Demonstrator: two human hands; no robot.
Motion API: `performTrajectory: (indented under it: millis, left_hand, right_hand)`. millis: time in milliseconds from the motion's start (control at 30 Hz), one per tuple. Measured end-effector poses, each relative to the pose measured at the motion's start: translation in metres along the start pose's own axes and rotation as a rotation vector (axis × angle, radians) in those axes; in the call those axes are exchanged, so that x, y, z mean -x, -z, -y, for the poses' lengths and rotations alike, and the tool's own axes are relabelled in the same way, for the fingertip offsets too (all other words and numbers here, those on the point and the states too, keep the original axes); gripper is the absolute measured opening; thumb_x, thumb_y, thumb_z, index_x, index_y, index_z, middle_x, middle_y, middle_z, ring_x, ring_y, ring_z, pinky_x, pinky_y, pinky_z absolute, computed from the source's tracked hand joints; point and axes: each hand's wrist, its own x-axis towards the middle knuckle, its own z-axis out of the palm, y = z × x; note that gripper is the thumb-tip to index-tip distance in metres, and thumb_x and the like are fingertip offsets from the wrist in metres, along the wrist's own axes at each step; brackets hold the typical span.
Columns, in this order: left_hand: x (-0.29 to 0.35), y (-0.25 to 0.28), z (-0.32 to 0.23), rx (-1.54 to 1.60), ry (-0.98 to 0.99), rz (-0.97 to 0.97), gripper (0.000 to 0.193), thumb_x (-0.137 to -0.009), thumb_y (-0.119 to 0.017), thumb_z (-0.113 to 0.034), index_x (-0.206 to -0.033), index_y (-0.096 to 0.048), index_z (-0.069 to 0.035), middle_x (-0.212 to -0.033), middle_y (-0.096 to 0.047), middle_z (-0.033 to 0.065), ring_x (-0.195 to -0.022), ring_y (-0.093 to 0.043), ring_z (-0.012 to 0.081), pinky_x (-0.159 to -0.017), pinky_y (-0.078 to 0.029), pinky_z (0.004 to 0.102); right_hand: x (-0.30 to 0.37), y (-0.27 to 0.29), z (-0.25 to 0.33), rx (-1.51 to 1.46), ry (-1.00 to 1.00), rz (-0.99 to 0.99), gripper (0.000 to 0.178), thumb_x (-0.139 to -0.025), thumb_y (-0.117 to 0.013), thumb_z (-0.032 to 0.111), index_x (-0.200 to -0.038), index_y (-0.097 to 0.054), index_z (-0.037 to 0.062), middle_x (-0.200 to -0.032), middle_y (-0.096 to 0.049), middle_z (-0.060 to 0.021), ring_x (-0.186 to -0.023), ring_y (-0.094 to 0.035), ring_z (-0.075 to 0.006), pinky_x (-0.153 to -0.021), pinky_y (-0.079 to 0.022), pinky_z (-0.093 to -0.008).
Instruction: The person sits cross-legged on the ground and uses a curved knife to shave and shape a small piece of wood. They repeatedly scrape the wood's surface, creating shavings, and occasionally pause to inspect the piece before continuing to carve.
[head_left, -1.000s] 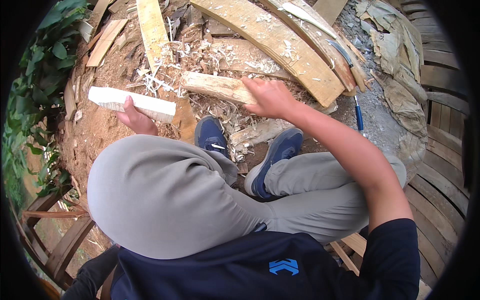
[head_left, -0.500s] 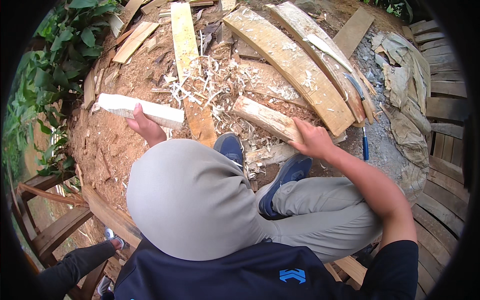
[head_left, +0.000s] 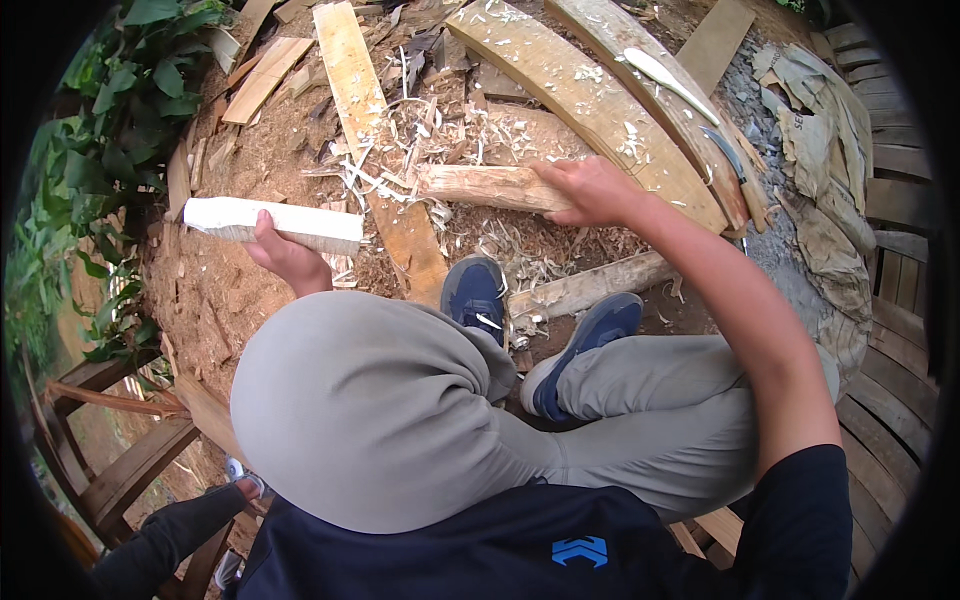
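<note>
My left hand (head_left: 288, 258) is closed around a pale, freshly cut wooden block (head_left: 315, 224), its thumb lying over the top face. The block points left, above the sawdust-covered ground. In my right hand (head_left: 597, 192) is a rougher, browner piece of wood (head_left: 478, 187), gripped at its right end. That piece lies nearly level over the heap of wood shavings (head_left: 520, 240), left of the thick curved plank (head_left: 590, 110). A gap separates the two held pieces, with a flat yellowish board (head_left: 418, 255) between them.
A second long plank (head_left: 650, 95) carries a pale carved piece (head_left: 668, 83) and a curved blade (head_left: 722, 152). A crumpled sack (head_left: 815, 170) and slatted wood (head_left: 900, 205) stand right. Leafy plants (head_left: 110, 130) grow left. Another person's leg (head_left: 180, 525) shows lower left.
My right hand has moved up and left with the brown piece of wood, which now lies more level. My left hand still holds the pale block, hardly moved.
</note>
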Motion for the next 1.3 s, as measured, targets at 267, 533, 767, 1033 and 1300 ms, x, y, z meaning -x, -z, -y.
performTrajectory:
  millis: [267, 533, 767, 1033, 1300]
  left_hand:
    - [-0.014, 0.001, -0.021, 0.079, 0.029, -0.103, 0.046, -0.091, -0.057, -0.028, -0.126, -0.044, -0.001, -0.107, -0.052, 0.0108, -0.1, -0.055, 0.0181, -0.087, -0.047, 0.0348]
    - [0.016, 0.051, -0.061, -0.1, 0.008, -0.197, 0.061, -0.086, -0.061, -0.03, -0.136, -0.041, -0.001, -0.115, -0.052, 0.0141, -0.105, -0.055, 0.0211, -0.088, -0.048, 0.0371]
    - [0.073, 0.068, -0.075, -0.168, 0.088, -0.213, 0.063, -0.086, -0.062, -0.031, -0.137, -0.04, -0.001, -0.116, -0.052, 0.0145, -0.106, -0.055, 0.0216, -0.088, -0.048, 0.0375]
    - [0.101, 0.071, -0.08, -0.236, 0.12, -0.241, 0.065, -0.085, -0.062, -0.032, -0.138, -0.039, -0.001, -0.117, -0.052, 0.0149, -0.107, -0.054, 0.0221, -0.089, -0.048, 0.038]
    - [0.09, 0.067, -0.091, -0.246, 0.112, -0.246, 0.067, -0.085, -0.062, -0.033, -0.139, -0.039, -0.001, -0.119, -0.052, 0.0153, -0.107, -0.054, 0.0227, -0.089, -0.048, 0.0385]
  right_hand:
    - [0.014, -0.016, -0.009, -0.018, -0.051, -0.036, 0.078, -0.08, -0.074, 0.039, -0.14, -0.04, 0.003, -0.114, -0.063, -0.0202, -0.087, -0.068, -0.0381, -0.077, -0.056, -0.046]
    - [0.021, -0.027, 0.049, -0.015, -0.321, -0.016, 0.066, -0.077, -0.078, 0.031, -0.129, -0.045, 0.0048, -0.117, -0.061, -0.0167, -0.098, -0.066, -0.0353, -0.083, -0.055, -0.0441]
    - [0.029, -0.022, 0.025, 0.02, -0.12, 0.067, 0.064, -0.076, -0.075, 0.036, -0.125, -0.049, 0.004, -0.109, -0.067, -0.0181, -0.096, -0.068, -0.0331, -0.084, -0.053, -0.0438]
    - [-0.059, -0.009, 0.094, -0.227, -0.194, 0.087, 0.046, -0.078, -0.074, 0.032, -0.11, -0.062, 0.0019, -0.1, -0.072, -0.0144, -0.092, -0.071, -0.0297, -0.078, -0.057, -0.0405]
    - [-0.192, -0.02, 0.162, -0.214, -0.088, -0.12, 0.053, -0.075, -0.079, 0.032, -0.116, -0.062, 0.0046, -0.102, -0.072, -0.012, -0.093, -0.072, -0.0278, -0.078, -0.058, -0.038]
